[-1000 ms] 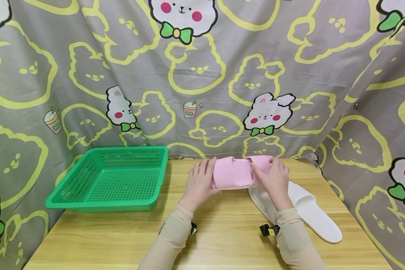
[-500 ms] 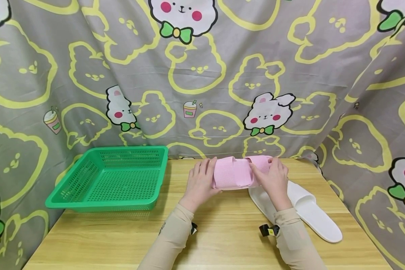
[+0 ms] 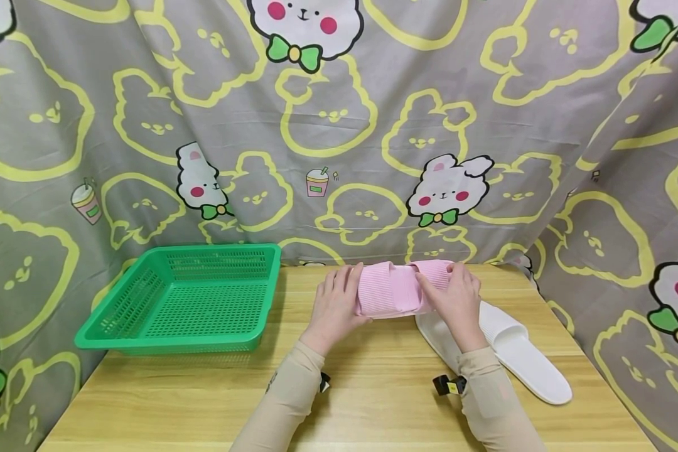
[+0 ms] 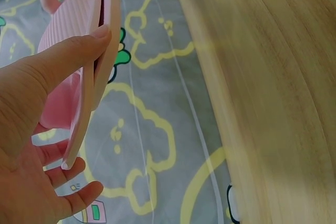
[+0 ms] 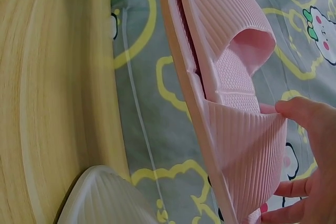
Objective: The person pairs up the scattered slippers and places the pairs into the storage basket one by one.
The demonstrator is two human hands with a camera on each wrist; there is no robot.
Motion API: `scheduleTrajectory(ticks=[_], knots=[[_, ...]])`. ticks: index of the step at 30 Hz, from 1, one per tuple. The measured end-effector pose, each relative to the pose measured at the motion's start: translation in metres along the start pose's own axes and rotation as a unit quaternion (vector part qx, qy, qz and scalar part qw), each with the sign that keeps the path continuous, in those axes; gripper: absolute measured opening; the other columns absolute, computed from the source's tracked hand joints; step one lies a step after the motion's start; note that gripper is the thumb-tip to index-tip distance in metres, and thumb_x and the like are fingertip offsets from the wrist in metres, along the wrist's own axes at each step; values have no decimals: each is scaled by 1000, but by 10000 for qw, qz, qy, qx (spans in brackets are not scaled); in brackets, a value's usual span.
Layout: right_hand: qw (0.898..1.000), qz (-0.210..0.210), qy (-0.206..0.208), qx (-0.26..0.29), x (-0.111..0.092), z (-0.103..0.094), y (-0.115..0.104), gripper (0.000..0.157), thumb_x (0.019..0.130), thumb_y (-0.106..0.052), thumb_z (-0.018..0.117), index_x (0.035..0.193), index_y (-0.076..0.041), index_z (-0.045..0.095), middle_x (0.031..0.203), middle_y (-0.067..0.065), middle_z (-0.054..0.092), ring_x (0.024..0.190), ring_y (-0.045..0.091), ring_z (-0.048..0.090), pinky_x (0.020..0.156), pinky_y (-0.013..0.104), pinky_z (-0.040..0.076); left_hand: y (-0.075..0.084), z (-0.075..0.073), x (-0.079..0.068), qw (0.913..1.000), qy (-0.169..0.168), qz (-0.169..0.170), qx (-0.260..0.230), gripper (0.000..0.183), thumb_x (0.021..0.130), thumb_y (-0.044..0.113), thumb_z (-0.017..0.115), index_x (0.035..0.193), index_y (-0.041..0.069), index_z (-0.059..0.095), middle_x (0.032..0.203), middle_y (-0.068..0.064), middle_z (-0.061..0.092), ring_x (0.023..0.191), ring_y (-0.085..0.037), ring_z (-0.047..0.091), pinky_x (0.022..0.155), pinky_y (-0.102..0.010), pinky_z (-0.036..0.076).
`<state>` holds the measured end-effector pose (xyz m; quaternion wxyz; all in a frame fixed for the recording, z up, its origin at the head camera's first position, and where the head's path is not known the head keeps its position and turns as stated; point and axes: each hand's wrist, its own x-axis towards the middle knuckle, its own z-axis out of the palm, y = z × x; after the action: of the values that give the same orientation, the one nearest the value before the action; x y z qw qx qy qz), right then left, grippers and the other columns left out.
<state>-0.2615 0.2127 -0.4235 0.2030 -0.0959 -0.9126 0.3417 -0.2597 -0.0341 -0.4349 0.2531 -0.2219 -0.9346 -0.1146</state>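
A pair of pink slippers [image 3: 375,292] with ribbed straps is held up over the back of the table, the two fitted together so their straps point opposite ways. At the left end my left hand [image 3: 334,301] grips them, its thumb [image 4: 79,51] lying along the sole edges in the left wrist view. My right hand [image 3: 460,304] holds the other end, its thumb at the opening of one strap [image 5: 247,156] in the right wrist view. Beneath and beside my right forearm lie white slippers [image 3: 533,370], partly hidden by that arm.
A green perforated plastic basket [image 3: 164,343] stands at the back left of the wooden table [image 3: 373,414]. Behind the table and along both sides hangs a grey curtain [image 3: 237,119] printed with cartoon animals.
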Motion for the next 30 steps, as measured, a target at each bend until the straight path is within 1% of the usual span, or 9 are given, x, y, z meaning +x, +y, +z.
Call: scheduleTrajectory(ticks=[6, 14, 18, 23, 30], knots=[[10000, -12, -7, -29, -1, 0, -1, 78, 81, -62, 66, 122, 0, 43, 124, 24, 51, 130, 50, 34, 101, 64, 34, 1, 0, 0, 10000, 19, 21, -4, 118, 57, 50, 90, 151, 15, 28, 138, -11, 46, 125, -31, 45, 96, -44, 45], [10000, -8, -31, -39, -1, 0, -2, 79, 81, -63, 66, 123, 0, 43, 126, 25, 51, 131, 49, 33, 103, 63, 33, 1, 0, 0, 10000, -12, -15, -38, 118, 58, 50, 90, 151, 15, 28, 139, -11, 46, 126, -31, 44, 96, -44, 45], [10000, -7, -36, -56, -1, 0, -2, 80, 80, -64, 66, 124, 0, 43, 127, 25, 51, 131, 49, 33, 102, 64, 33, 1, 1, 0, 10000, 37, 10, -10, 118, 57, 50, 90, 151, 15, 28, 138, -11, 46, 125, -30, 44, 96, -43, 45], [10000, -4, -4, -57, -1, -1, -2, 80, 81, -63, 66, 125, 0, 44, 129, 25, 50, 131, 49, 33, 102, 65, 33, 3, 1, 0, 10000, 43, 40, 13, 119, 56, 52, 90, 151, 15, 28, 138, -10, 46, 124, -30, 45, 96, -43, 46], [10000, -4, 88, 7, -1, -2, 0, 77, 81, -60, 68, 123, 1, 45, 128, 26, 51, 131, 49, 33, 104, 63, 31, 4, 3, 0, 9999, 86, 112, -98, 121, 56, 52, 90, 152, 15, 27, 138, -10, 45, 121, -30, 45, 96, -43, 46]])
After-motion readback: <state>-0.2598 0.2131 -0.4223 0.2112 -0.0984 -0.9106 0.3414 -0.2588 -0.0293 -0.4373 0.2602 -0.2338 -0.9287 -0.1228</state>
